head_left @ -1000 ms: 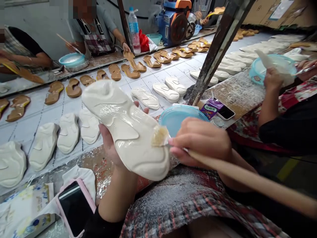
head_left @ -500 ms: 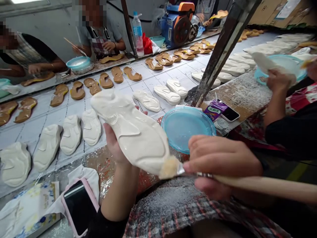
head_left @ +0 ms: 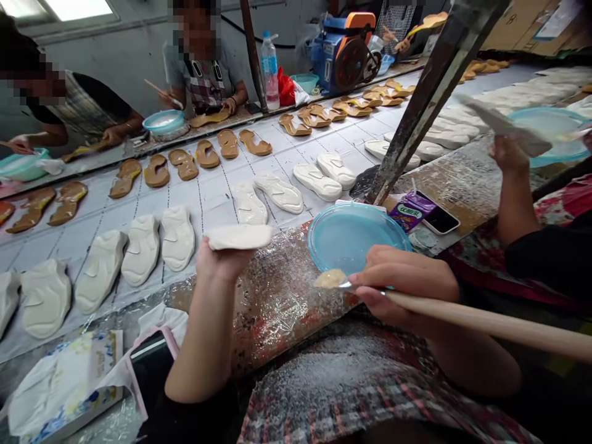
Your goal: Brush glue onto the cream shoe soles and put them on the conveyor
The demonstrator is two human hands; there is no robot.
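My left hand [head_left: 222, 262] is closed around a white-coated shoe sole [head_left: 238, 237], which is level and seen nearly edge-on just above the near edge of the belt. Behind it a glossy white sole lies on the belt. In my right hand [head_left: 407, 277] is a brush [head_left: 472, 317] with a pale wooden handle; its yellowish tip [head_left: 330, 279] points left, apart from the sole. Under and beyond that hand stands a blue bowl [head_left: 356, 237] of liquid. A row of white soles [head_left: 178, 239] lies along my side of the belt.
Brown soles [head_left: 182, 164] line the far side of the white belt [head_left: 194, 209]. A dark metal post [head_left: 416, 111] rises right of the bowl, near a purple packet [head_left: 411, 211] and a phone [head_left: 441, 216]. Co-workers sit opposite and at right. A tissue pack [head_left: 69, 382] lies front left.
My left hand has tipped the sole from face-up to nearly edge-on and moved it away from the brush. The brush tip has come off the sole. The view has shifted slightly.
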